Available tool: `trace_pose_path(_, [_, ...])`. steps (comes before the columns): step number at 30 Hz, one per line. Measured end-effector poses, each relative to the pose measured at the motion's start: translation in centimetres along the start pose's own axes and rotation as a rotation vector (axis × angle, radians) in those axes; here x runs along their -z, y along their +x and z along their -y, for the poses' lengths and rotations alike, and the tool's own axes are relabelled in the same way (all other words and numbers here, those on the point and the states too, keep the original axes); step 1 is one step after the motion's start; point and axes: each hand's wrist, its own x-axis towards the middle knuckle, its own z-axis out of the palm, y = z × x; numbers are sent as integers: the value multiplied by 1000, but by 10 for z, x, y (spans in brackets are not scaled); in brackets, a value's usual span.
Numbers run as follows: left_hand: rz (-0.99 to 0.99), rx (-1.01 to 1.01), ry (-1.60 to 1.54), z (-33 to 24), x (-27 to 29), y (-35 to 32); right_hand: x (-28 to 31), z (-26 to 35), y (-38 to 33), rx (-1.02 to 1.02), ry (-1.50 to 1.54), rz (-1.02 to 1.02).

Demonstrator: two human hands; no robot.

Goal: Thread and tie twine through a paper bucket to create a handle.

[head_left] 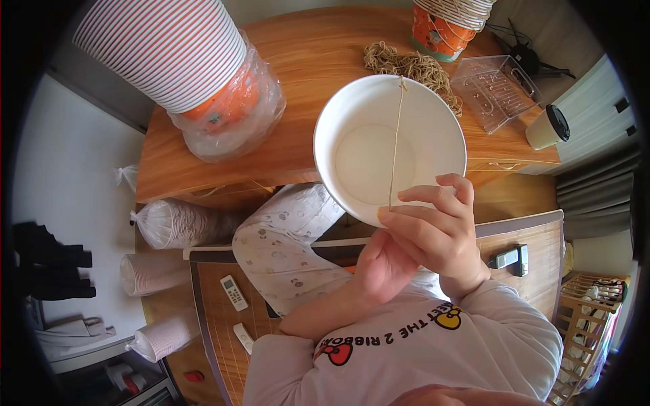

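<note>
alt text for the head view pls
Two hands hold a white paper bowl above a wooden table, with a rubber band stretched across its mouth. A pile of rubber bands and stacked striped cups sit on the table.

Pale pink long-sleeved top (433,352) with red bow and yellow print

Place: you are sitting in a home room doing piecework.
Evidence at 12 o'clock: a wooden table (298,81) is carrying stacked paper bowls (169,51).
Evidence at 8 o'clock: remote controls (234,292) are lying on a woven mat (213,318).
</note>
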Motion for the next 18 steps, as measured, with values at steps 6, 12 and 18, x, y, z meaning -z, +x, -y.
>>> trace_pose_path(6, [-203,-241,27,-21,26,-11,1,-5,-1,0,1,21])
trace_pose_path(12, [-196,-463,118,-56,23,-27,-2,-7,1,-11,13,26])
trace_pose_path(18, [-134,-681,648,-69,25,-35,-6,-4,7,-12,17,19])
